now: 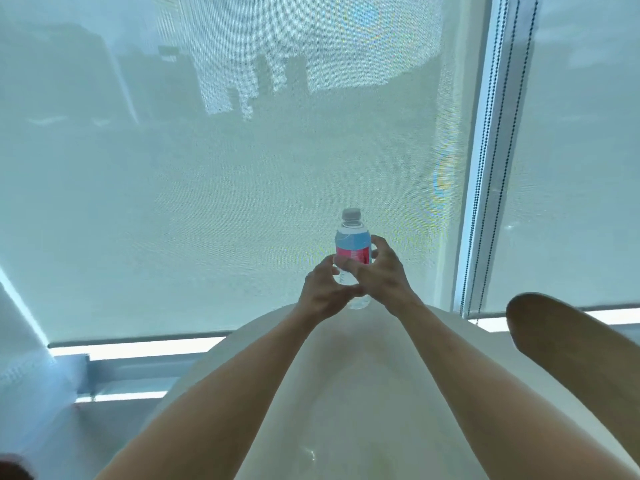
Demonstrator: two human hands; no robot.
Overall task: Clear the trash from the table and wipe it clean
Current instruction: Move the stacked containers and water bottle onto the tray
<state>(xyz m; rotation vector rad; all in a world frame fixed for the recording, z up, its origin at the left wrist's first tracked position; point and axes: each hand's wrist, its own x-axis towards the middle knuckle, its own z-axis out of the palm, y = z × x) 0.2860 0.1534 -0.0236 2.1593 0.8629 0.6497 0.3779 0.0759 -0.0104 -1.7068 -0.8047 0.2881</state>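
Note:
A small clear plastic water bottle (352,241) with a white cap and a blue and pink label stands upright at the far edge of a round white table (346,393). Both my arms reach out across the table to it. My left hand (320,293) curls around the bottle's lower left side. My right hand (379,271) wraps its right side, fingers over the label. The bottle's lower half is partly hidden behind my fingers. Whether the bottle rests on the table or is lifted, I cannot tell.
A brown curved chair back (561,337) rises at the right beside the table. Behind the table hang translucent roller blinds (207,202) over large windows, with a bead chain (485,168) at the right. A window sill (131,368) runs along the left.

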